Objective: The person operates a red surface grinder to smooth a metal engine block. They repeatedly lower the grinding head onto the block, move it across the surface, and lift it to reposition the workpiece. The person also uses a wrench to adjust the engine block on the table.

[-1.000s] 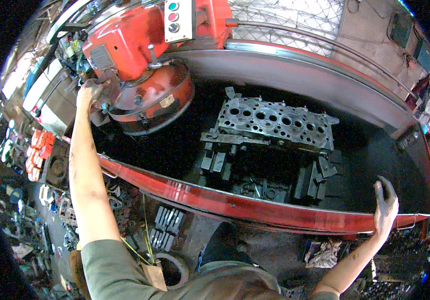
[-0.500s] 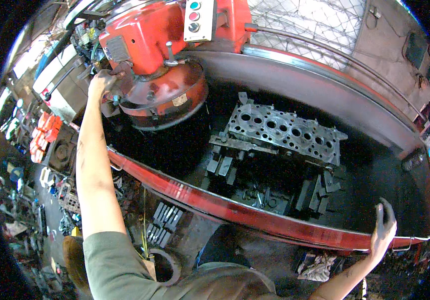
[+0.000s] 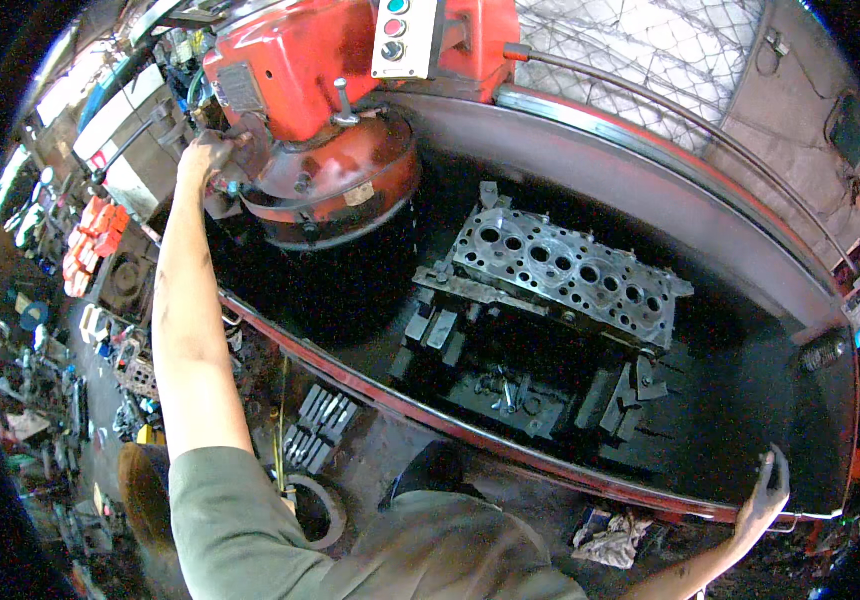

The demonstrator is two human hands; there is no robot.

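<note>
My left hand [image 3: 208,158] reaches up to the side of a red machine head [image 3: 295,55]. Its fingers are closed at a dark rounded part [image 3: 252,146], perhaps a handwheel, which is blurred. Beside that part is a round red hood [image 3: 345,185], low over a deep red-rimmed trough [image 3: 370,388]. To the right, a grey metal cylinder head [image 3: 560,262] with a row of round openings lies on supports in the trough. My right hand [image 3: 765,497] is at the trough's near right rim, fingers raised and apart, with nothing in it.
A control box [image 3: 405,40] with buttons and a knob hangs above the hood. Small metal tools [image 3: 505,392] and metal blocks [image 3: 630,398] lie in the trough. A coil spring [image 3: 825,352] is at its right end. Metal bars [image 3: 318,425] and a crumpled cloth [image 3: 610,537] lie outside.
The view has shifted slightly, so the trough's near rim and my right hand appear lower. My left hand stays at the dark part beside the hood.
</note>
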